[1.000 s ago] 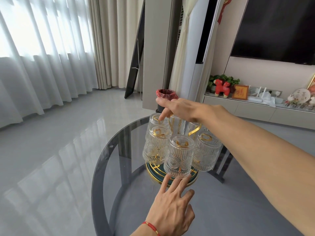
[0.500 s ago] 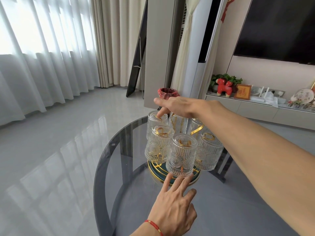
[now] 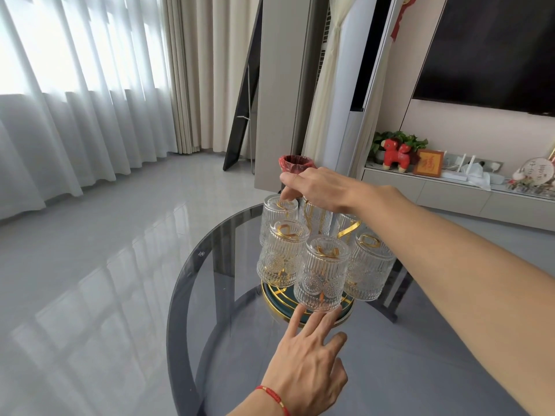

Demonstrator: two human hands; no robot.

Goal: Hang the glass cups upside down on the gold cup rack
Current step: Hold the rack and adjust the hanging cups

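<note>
Several ribbed glass cups hang upside down on the gold cup rack [image 3: 348,231], which stands on a round teal, gold-rimmed base [image 3: 271,301]. The nearest cup [image 3: 322,276] hangs at the front, with another cup [image 3: 280,255] to its left and one [image 3: 371,270] to its right. My right hand [image 3: 315,187] reaches over the rack's top, its fingers closed around the rack's top handle, one fingertip touching the back left cup [image 3: 277,211]. My left hand [image 3: 306,364] lies below the front cup, fingers spread, fingertips touching the base's rim.
The rack stands on a round dark glass table [image 3: 186,295]. A red-lined bin [image 3: 295,163] stands on the floor behind. A low cabinet [image 3: 450,193] with ornaments runs along the right wall under a dark screen [image 3: 495,52]. Curtains hang on the left.
Both hands stay on the rack almost unchanged. The camera has shifted slightly, so the scene sits a little lower and to the right in the frame.
</note>
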